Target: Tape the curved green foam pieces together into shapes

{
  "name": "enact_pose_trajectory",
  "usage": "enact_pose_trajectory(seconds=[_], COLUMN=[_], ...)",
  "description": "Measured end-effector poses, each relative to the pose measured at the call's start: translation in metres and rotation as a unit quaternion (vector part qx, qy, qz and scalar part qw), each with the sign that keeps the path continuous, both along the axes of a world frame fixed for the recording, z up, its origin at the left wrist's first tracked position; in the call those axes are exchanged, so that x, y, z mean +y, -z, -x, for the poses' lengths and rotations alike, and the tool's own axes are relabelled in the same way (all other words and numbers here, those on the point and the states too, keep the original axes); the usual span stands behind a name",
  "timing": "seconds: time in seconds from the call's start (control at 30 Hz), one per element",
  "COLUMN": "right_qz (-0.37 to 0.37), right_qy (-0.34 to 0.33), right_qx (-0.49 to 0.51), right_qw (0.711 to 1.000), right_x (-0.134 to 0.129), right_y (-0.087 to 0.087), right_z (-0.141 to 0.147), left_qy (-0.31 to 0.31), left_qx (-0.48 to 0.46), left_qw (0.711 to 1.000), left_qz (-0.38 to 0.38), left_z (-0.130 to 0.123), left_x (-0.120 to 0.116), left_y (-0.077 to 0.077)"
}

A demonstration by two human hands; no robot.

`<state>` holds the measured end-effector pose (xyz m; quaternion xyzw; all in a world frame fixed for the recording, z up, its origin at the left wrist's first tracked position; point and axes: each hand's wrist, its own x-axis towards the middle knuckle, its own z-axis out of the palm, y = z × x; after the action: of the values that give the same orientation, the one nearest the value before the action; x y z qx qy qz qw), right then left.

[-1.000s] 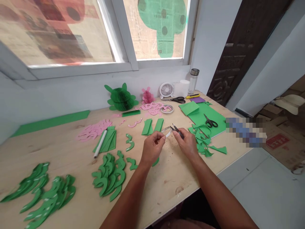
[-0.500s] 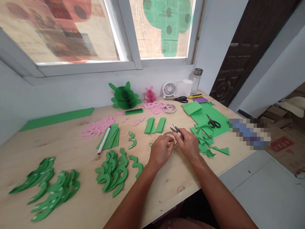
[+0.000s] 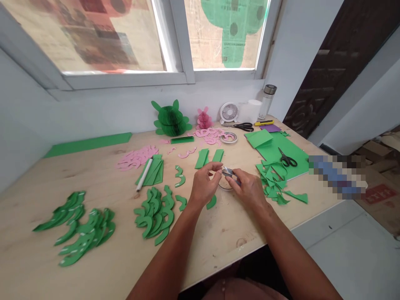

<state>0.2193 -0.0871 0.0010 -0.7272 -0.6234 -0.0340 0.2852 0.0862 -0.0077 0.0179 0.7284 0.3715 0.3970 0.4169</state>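
My right hand [image 3: 248,185] is closed around a small pair of scissors [image 3: 229,171], its blades pointing at my left fingertips. My left hand [image 3: 203,183] pinches a small pale bit, apparently a strip of tape [image 3: 223,167], close to the blades. Below both hands, a tape roll [image 3: 224,186] lies flat on the table, partly hidden. A green curved paper piece [image 3: 211,203] lies beside my left wrist, which covers part of it. Beyond my hands rest two folded green paper strips [image 3: 202,158].
Stacks of scalloped green paper [image 3: 154,212] lie on the left, near a white marker [image 3: 144,175] and pink cutouts [image 3: 137,157]. On the right are green scraps [image 3: 273,179], green sheets [image 3: 293,152] and black scissors [image 3: 287,159]. A fan [image 3: 229,112] and bottle [image 3: 266,102] stand behind.
My left hand has risen off the tape roll, and its pinched fingers now meet the scissors' tips. The scissors have turned toward the left hand. The whole view has shifted slightly.
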Motion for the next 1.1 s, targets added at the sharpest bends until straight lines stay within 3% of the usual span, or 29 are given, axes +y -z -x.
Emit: enact_pose_trajectory(seconds=[0.27,0.57,0.87,1.1], right_qz=[0.017,0.034,0.049,0.048], right_qy=[-0.038,-0.066,-0.071,-0.072], right_qx=[0.017,0.017,-0.001,0.01], right_qw=[0.999,0.997,0.996,0.996], right_x=[-0.001,0.0,-0.001,-0.001], right_y=[-0.004,-0.003,-0.005,-0.006], right_z=[0.003,0.003,0.004,0.004], left_qy=[0.013,0.039,0.056,0.069], left_qx=[0.011,-0.04,-0.03,-0.006], left_qw=[0.999,0.99,0.994,0.992], left_qz=[0.041,0.13,0.092,0.106], left_z=[0.001,0.003,0.007,0.012], left_x=[0.004,0.006,0.01,0.013], left_y=[0.001,-0.002,0.0,-0.004])
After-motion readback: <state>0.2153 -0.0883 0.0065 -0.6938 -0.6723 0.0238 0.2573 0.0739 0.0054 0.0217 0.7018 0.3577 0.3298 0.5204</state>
